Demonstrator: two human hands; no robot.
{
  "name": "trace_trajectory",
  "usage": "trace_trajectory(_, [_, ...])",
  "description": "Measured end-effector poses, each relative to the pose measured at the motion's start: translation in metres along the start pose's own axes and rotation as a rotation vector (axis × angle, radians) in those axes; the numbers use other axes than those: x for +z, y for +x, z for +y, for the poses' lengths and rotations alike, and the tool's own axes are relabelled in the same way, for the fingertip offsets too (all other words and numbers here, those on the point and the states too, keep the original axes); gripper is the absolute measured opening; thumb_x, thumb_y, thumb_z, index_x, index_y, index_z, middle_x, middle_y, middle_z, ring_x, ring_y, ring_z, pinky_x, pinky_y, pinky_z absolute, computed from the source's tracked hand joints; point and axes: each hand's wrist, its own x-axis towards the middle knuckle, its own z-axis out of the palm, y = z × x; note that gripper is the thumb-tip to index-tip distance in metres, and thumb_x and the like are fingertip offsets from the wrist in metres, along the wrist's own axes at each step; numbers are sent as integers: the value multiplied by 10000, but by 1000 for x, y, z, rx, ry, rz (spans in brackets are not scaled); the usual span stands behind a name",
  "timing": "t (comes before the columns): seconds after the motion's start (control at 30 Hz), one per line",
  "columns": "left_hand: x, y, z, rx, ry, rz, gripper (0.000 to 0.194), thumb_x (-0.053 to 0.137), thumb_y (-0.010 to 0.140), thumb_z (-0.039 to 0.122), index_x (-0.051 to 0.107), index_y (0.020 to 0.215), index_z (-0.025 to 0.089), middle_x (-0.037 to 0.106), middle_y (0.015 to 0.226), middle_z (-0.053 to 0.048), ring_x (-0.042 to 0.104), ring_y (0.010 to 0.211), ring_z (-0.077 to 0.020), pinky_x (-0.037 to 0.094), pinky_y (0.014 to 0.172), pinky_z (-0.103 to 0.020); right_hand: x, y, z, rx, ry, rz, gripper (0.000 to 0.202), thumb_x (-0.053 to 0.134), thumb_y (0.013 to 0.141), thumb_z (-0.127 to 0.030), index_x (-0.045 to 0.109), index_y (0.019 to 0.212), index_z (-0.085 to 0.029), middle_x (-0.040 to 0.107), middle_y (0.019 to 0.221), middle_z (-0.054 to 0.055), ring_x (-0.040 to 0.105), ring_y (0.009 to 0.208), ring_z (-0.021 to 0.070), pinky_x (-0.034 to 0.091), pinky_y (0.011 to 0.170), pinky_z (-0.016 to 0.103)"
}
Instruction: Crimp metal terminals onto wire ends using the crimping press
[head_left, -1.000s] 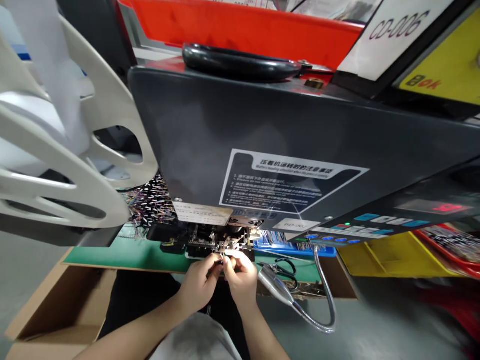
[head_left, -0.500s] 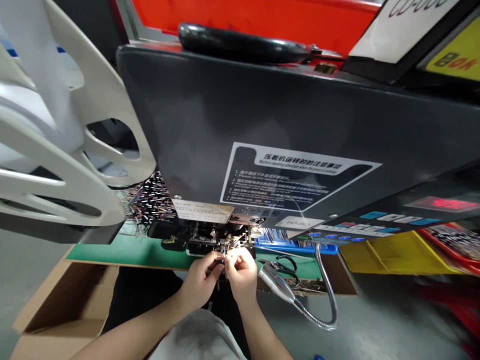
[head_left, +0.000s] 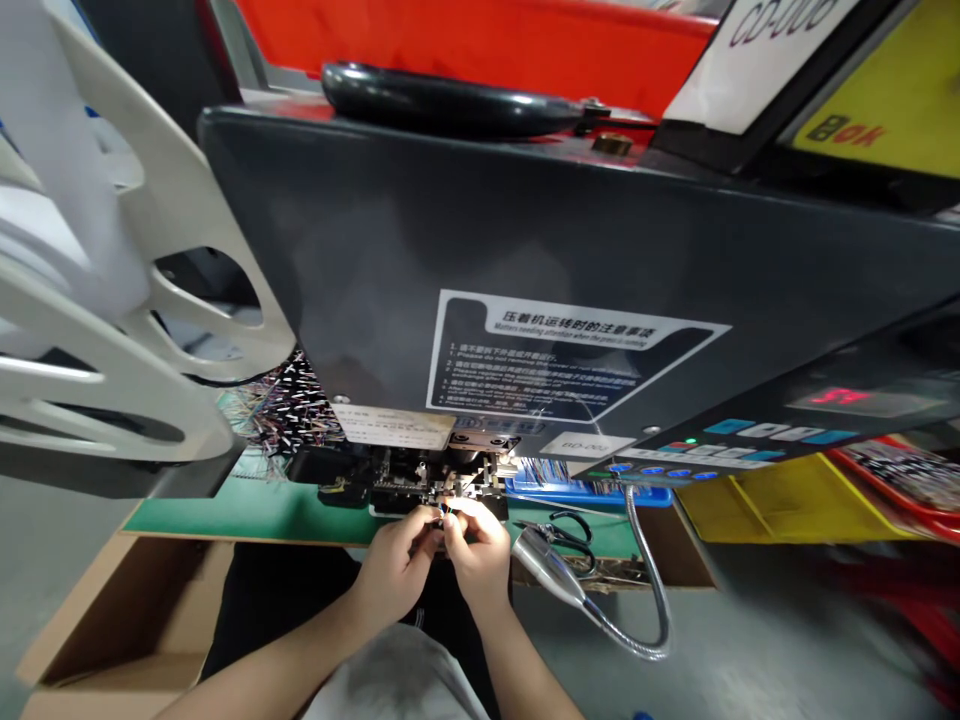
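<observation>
Between left grip (head_left: pixel 396 568) and right grip (head_left: pixel 480 562): thin wires (head_left: pixel 448 510), pinched.

"Torso?"
"Top (head_left: pixel 401 682), one, light grey."
"Beyond the top?"
"Trousers (head_left: pixel 281 595), black; small pale marks (head_left: pixel 418 617) just past the top's edge."
"Hands?"
"Left hand (head_left: pixel 396 565), bare; right hand (head_left: pixel 478 560), bare."
</observation>
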Motion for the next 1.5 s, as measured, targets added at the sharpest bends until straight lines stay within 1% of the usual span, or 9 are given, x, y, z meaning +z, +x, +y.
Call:
trace_trajectory(0.2, [-3,3,4,-4,23,11,186,457,977,267,616,1066,227,739,989,-49,701,849,-198,524,746,-265,-1,3,3,15,29,-43,118,628,871,-233,704,942,-179,429,540,-63,409,453,109,424,462,244])
trace_trajectory(0.33, [-3,4,3,-13,34,9,188,461,978,289,616,1065,228,739,976,-52,703,866,-210,530,759,-280,0,2,6,42,55,-43,116,622,881,-261,687,938,-183,411,538,-68,405,446,109,416,453,242])
trace_trajectory(0.5, [-2,3,0,-12,37,-3,183,472,968,278,617,1067,228,742,979,-51,705,866,-211,527,763,-279,2,-1,9,95,114,-33,121,619,888,-315,607,905,-196,371,519,-92,402,395,103,388,401,228])
trace_trajectory(0.63, [-3,5,1,-8,24,-19,167,485,958,259,629,1038,231,741,973,-46,698,867,-208,516,773,-279,2,-1,8,120,136,-39,138,627,883,-320,627,934,-191,392,526,-86,414,394,103,403,400,229])
trace_trajectory(0.87, [-3,6,2,-46,-70,-32,161,492,955,284,623,1005,207,729,910,-49,694,818,-202,535,745,-277,1,0,1,161,150,-32,162,648,869,-344,606,827,-193,383,500,-92,396,372,90,361,365,211])
trace_trajectory(1.03, [-3,5,5,-88,-155,-33,124,488,949,267,583,955,187,706,807,-15,690,717,-167,545,653,-241,2,-1,-2,193,144,-34,230,646,866,-389,586,762,-192,441,494,-75,418,355,94,357,351,214])
trace_trajectory(1.17, [-4,5,8,-79,-159,-48,125,489,945,242,599,965,186,714,854,-22,687,762,-169,539,697,-247,2,-1,-1,172,131,-27,212,638,873,-361,581,762,-191,439,507,-72,416,365,91,356,357,210])
trace_trajectory(1.3, [-5,4,8,-52,-113,-62,151,478,959,238,619,988,194,718,908,-31,673,801,-174,513,732,-250,1,0,0,115,82,-24,117,627,878,-301,622,850,-188,403,515,-83,398,389,94,372,389,218])
trace_trajectory(1.5, [-5,2,3,-21,-27,-50,135,474,962,226,605,940,204,674,811,-7,634,731,-160,463,682,-231,-3,1,1,-6,-47,-17,109,653,847,-225,723,916,-176,520,575,-30,470,479,125,446,494,256])
